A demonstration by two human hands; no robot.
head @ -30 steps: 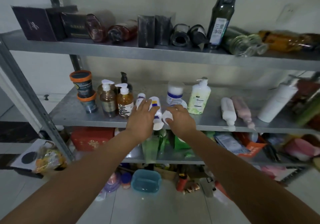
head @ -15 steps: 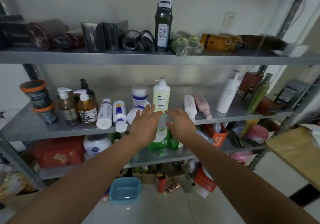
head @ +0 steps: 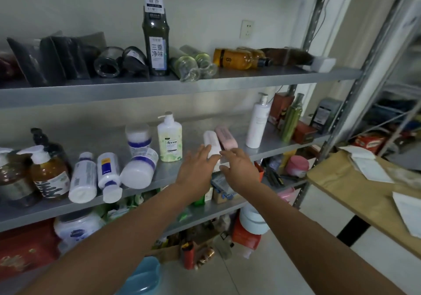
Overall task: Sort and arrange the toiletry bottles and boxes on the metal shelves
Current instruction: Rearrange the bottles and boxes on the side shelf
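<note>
A white tube and a pink tube lie side by side on the middle metal shelf. My left hand hovers with fingers spread at the white tube's near end. My right hand is open just right of it, in front of the pink tube. Neither hand holds anything. Left of them stand a green-and-white pump bottle and lying white bottles with blue bands. A tall white pump bottle stands to the right.
The top shelf carries a tall dark bottle, dark boxes and bottles on their sides. Amber pump bottles stand at the middle shelf's left. A wooden table with papers juts in at right. Lower shelves hold crowded items.
Both hands have moved right along the middle shelf, from the blue-banded white bottles past the green pump bottle to the white and pink tubes. The view has swung right too.
</note>
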